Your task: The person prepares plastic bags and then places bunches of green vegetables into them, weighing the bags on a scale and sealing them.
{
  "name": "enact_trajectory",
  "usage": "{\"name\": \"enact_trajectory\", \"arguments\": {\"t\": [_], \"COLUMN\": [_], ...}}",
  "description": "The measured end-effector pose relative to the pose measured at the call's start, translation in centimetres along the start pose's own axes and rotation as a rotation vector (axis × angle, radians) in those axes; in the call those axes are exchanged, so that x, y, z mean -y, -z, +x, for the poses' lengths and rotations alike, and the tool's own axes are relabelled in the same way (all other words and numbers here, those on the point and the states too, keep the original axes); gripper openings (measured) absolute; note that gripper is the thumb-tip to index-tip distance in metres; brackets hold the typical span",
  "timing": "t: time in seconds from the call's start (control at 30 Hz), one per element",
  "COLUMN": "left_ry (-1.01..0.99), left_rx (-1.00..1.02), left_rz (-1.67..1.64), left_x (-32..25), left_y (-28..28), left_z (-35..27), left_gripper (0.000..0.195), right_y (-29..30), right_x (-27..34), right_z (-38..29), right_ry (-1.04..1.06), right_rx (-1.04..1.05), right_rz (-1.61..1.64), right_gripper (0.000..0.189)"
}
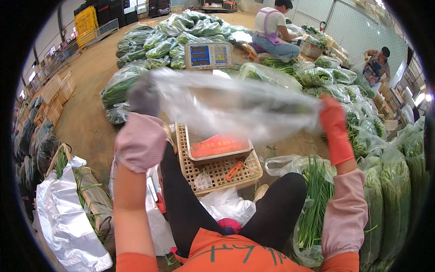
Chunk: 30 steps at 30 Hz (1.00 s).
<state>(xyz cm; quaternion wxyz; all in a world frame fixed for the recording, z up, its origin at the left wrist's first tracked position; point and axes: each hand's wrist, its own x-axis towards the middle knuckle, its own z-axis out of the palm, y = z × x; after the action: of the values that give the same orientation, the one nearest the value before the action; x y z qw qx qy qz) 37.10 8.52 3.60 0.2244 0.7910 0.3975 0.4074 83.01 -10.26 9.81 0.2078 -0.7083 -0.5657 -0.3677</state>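
Note:
A clear plastic bag [234, 102], blurred by motion, is stretched between my two hands at about chest height. My left hand [144, 93], in a dark grey glove, grips one end of it. At the other end my right hand [334, 125], in a red rubber glove, is closed on the plastic. Below the bag, a metal tray [219, 148] with a red printed base sits on an upturned beige plastic crate [221, 185]. An orange-handled cutter [234, 171] lies on the crate. By my right knee, long green garlic chives [314, 204] lie in an open plastic bag.
A digital scale display [209, 55] stands ahead, before a heap of bagged greens [173, 37]. More upright bagged greens [396, 190] line my right. Silver foil sheeting [64, 217] covers a wooden crate on my left. Two people work beyond, one seated [275, 30], one farther right [376, 66].

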Motion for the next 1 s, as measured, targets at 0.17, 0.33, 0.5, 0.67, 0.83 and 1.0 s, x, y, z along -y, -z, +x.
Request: {"name": "enact_trajectory", "arguments": {"t": [0.17,0.33,0.5,0.67,0.83,1.0], "left_ry": [-0.349,-0.410,0.420,0.309,0.002,-0.370], "left_rx": [0.068,0.207,-0.181,-0.164,-0.422,0.431], "left_rz": [0.384,0.177,-0.626,-0.627,0.260,0.046], "left_x": [-0.3,6.8,9.8,8.0,4.3,-3.3], "left_y": [-0.9,-10.7,-8.3,-3.2,2.9,-2.0], "left_z": [4.4,4.8,5.8,6.5,6.4,0.8], "left_gripper": [0.022,0.021,0.021,0.032,0.041,0.087], "right_y": [-4.8,-12.5,-12.5,-10.0,-7.8,-6.7], "right_x": [1.8,-0.7,2.6,7.0,10.9,11.6], "right_z": [3.0,-0.7,2.4,5.3,5.4,4.3], "right_ry": [-0.235,-0.180,-0.797,-0.847,-1.016,-1.082], "right_rx": [-0.015,0.755,0.518,0.764,1.054,1.003], "right_rz": [0.983,0.704,1.073,1.180,1.332,1.309], "right_gripper": [0.029,0.026,0.036,0.022,0.044,0.039]}}
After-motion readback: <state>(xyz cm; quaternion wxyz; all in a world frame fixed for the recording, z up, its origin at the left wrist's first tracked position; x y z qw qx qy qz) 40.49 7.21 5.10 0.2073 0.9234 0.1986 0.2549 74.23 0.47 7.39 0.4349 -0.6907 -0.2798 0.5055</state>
